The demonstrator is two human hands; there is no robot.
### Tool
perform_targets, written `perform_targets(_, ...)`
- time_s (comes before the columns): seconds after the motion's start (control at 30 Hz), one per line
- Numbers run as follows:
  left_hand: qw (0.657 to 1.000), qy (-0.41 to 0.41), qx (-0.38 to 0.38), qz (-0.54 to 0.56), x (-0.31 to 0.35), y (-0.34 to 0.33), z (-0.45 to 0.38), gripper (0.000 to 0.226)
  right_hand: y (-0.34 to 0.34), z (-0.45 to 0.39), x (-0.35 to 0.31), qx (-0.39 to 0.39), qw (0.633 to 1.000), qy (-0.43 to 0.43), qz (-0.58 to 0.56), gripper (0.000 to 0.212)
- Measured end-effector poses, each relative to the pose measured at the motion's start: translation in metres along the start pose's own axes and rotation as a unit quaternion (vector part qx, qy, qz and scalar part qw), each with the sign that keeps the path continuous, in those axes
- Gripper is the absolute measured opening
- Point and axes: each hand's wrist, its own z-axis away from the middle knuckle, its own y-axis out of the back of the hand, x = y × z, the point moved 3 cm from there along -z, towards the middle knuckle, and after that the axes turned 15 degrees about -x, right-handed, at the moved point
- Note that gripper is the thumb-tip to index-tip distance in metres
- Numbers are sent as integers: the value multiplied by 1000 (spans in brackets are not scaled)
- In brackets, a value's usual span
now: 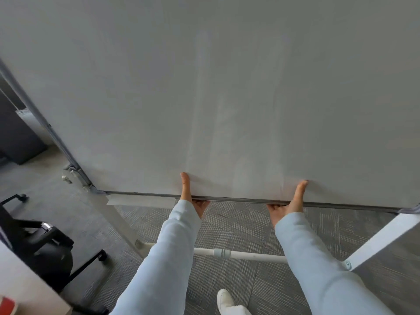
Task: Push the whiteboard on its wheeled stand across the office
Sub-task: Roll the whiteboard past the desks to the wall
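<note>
The whiteboard fills most of the view, a blank grey-white panel with a dark frame along its bottom edge. My left hand grips that bottom edge left of centre, thumb up on the board face and fingers curled underneath. My right hand holds the same edge further right in the same way. Below the board, the white stand shows a horizontal crossbar and slanted legs on both sides. Its wheels are out of view.
A black office chair on casters stands at the lower left, beside a pale desk corner. Dark furniture sits behind the board's left edge. Grey patterned carpet covers the floor; my white shoe is below.
</note>
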Motion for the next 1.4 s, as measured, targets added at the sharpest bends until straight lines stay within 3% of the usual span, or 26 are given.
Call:
perform_targets(0.33, 998, -35, 29, 31, 99, 1, -122, 77, -98, -129, 64, -17, 999, -40, 14, 62)
perform_targets(0.47, 996, -55, 31, 56, 133, -1, -160, 65, -131, -174, 86, -24, 998, -59, 22, 61)
perform_targets(0.63, 993, -73, 33, 86, 178, 9, -202, 72, -173, -223, 119, -36, 996, -85, 20, 49)
perform_targets(0.87, 989, -109, 45, 86, 246, 26, -264, 63, -236, -288, 173, -58, 992, -102, 37, 67)
perform_targets(1.1, 986, -131, 52, 85, 327, 56, -322, 71, -302, -345, 242, -75, 989, -119, 35, 66)
perform_targets(1.27, 984, -128, 63, 103, 401, 85, -362, 73, -364, -384, 305, -85, 987, -131, 46, 54)
perform_targets(1.4, 983, -135, 80, 93, 451, 107, -389, 85, -403, -412, 349, -84, 985, -138, 52, 63)
